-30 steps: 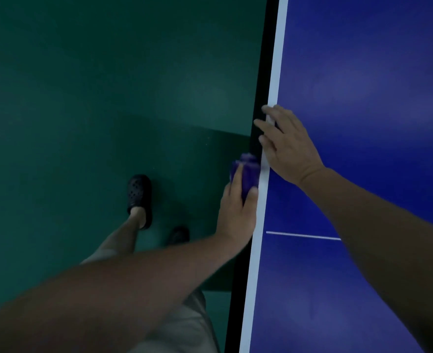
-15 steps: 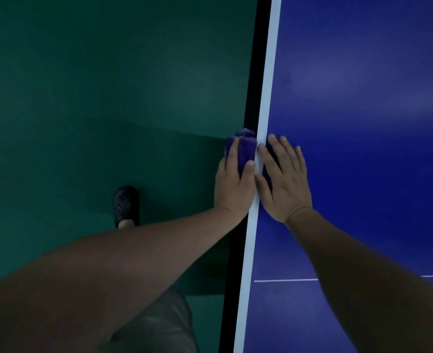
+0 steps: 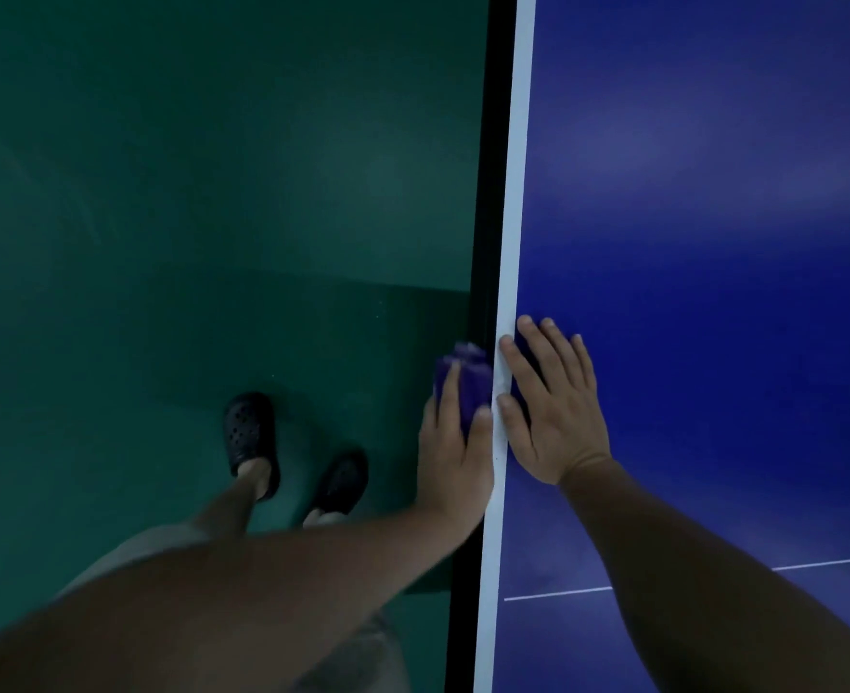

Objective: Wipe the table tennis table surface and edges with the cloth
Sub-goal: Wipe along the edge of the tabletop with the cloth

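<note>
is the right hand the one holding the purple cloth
No, the left hand grips the purple cloth against the table's side edge, while the right hand rests flat on the blue tabletop.

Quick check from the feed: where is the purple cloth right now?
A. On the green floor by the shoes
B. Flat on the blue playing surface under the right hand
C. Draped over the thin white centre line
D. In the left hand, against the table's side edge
D: the left hand grips the purple cloth against the table's dark side edge, while the right hand lies flat on the blue top.
</note>
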